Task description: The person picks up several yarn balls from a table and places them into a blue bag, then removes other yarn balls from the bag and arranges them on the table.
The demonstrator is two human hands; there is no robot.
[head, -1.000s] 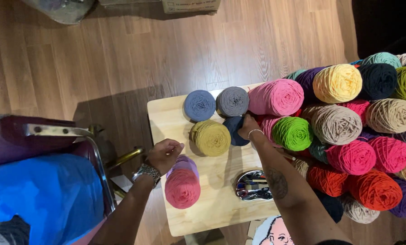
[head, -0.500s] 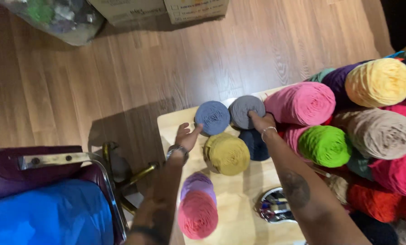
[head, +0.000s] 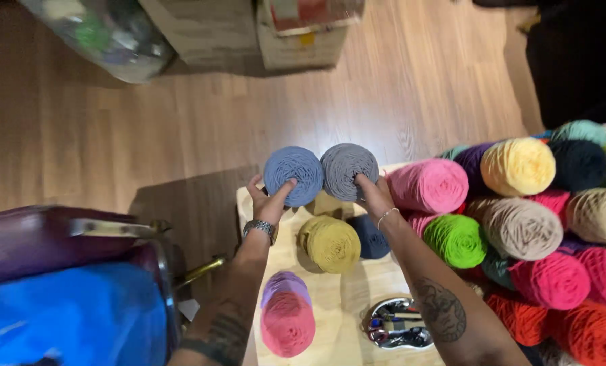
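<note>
My left hand [head: 269, 201] grips a blue yarn ball [head: 293, 175] and my right hand [head: 374, 195] grips a grey yarn ball [head: 348, 171]. Both balls are lifted side by side above the far end of a small wooden table [head: 347, 298]. Below them on the table lie a mustard yellow yarn ball [head: 330, 243] and a dark blue yarn ball [head: 370, 237]. Nearer to me lies a pink and purple yarn ball [head: 287, 316]. A watch sits on my left wrist and a thin bracelet on my right.
A big stack of yarn balls [head: 540, 224] in many colours fills the right side. A small metal tray with scissors [head: 398, 324] lies on the table. A purple and blue chair [head: 66, 285] stands at left. Cardboard boxes [head: 255, 30] and a plastic bag [head: 106, 34] sit on the wood floor.
Both hands reached to the far end of the table, closed on the blue and grey balls and lifted them. The view has drawn closer.
</note>
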